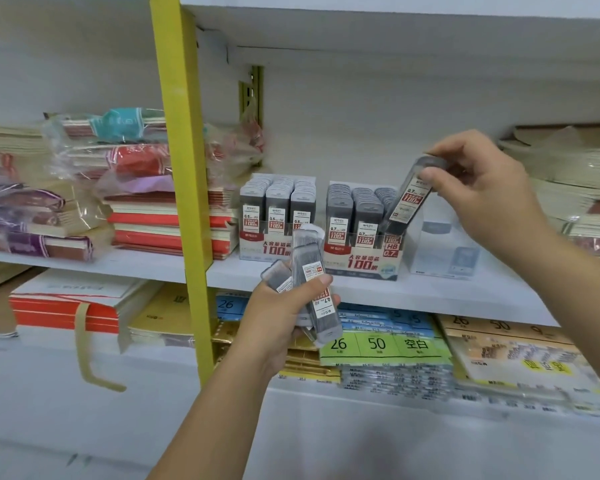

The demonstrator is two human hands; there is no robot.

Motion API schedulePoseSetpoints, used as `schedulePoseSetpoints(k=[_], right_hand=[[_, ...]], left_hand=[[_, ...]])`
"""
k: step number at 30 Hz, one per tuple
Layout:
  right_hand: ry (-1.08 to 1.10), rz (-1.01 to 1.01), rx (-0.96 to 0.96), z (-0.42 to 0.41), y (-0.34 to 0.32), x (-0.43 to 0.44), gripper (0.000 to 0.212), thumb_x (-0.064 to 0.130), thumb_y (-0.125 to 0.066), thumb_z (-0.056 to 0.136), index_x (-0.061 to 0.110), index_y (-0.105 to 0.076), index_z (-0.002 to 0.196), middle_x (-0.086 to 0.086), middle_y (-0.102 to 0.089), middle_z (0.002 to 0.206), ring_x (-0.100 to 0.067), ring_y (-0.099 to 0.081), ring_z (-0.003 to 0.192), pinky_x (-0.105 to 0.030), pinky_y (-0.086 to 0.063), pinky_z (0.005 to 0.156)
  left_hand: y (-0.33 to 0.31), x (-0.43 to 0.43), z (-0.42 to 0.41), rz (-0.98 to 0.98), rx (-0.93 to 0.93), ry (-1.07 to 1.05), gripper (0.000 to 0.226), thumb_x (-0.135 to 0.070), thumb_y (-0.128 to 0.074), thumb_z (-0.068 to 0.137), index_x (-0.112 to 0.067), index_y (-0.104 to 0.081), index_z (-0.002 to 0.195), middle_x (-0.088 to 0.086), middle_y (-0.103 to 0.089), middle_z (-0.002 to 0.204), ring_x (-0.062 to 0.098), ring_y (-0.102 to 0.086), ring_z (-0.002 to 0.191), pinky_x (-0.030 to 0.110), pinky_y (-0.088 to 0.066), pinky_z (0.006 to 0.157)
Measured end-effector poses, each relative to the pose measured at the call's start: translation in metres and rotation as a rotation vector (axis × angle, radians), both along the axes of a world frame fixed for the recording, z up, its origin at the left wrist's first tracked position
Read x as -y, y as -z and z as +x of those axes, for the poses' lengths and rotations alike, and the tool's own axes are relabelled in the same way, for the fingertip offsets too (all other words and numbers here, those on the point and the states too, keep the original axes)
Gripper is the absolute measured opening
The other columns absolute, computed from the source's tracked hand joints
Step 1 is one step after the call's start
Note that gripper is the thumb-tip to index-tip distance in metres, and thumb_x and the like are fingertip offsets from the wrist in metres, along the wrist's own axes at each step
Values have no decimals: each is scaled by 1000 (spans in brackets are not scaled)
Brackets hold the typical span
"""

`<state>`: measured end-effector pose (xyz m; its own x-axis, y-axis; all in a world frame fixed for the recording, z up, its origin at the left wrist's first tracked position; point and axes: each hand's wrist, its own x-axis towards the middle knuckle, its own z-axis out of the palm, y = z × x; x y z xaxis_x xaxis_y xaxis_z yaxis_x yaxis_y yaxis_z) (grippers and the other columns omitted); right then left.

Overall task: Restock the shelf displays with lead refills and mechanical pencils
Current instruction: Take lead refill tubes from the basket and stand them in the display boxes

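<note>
A person's right hand point(482, 195) pinches the top end of a lead refill case point(411, 200), thumb in front and fingers point(465, 147) curled behind. The case is tilted, and its lower end dips into the right-hand column of the 0.7 display box point(359, 261) on the white shelf point(447, 294). The left hand point(278, 327) is held lower, in front of the shelf edge. Its fingers and thumb are clamped around a bundle of refill cases point(310, 271), which fan upward out of the grip. Just left of the 0.7 box stands the 0.5 display box point(258, 245), its three columns filled with grey cases. A clear plastic box point(442, 249) stands just right of the 0.7 box. A yellow upright point(184, 161) divides the shelving. To its left, stacks of wrapped notebooks point(129, 209) lie on the same shelf level. On the shelf below, behind the left hand, lie packs of label sheets point(378, 344) printed with 26 and 50.
</note>
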<state>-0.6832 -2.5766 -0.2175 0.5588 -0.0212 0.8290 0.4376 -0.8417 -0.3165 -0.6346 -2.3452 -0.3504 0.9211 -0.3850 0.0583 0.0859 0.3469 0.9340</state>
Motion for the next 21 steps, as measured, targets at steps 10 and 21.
schedulePoseSetpoints(k=[10, 21], right_hand=[[111, -128, -50, 23, 12, 13, 21, 19, -71, 87, 17, -66, 107, 6, -57, 95, -1, -54, 75, -6, -41, 74], [249, -199, -5, 6, 59, -16, 31, 19, -58, 94, 13, -63, 124, -2, -50, 113, 1, -39, 84, -10, -36, 75]], left_hand=[[-2, 1, 1, 11, 13, -13, 79, -38, -88, 53, -24, -62, 126, 1, -78, 105, 23, -77, 93, 36, -62, 68], [-4, -3, -1, 36, 58, 20, 78, -44, -90, 47, -26, -65, 119, 2, -78, 105, 24, -76, 94, 43, -60, 80]])
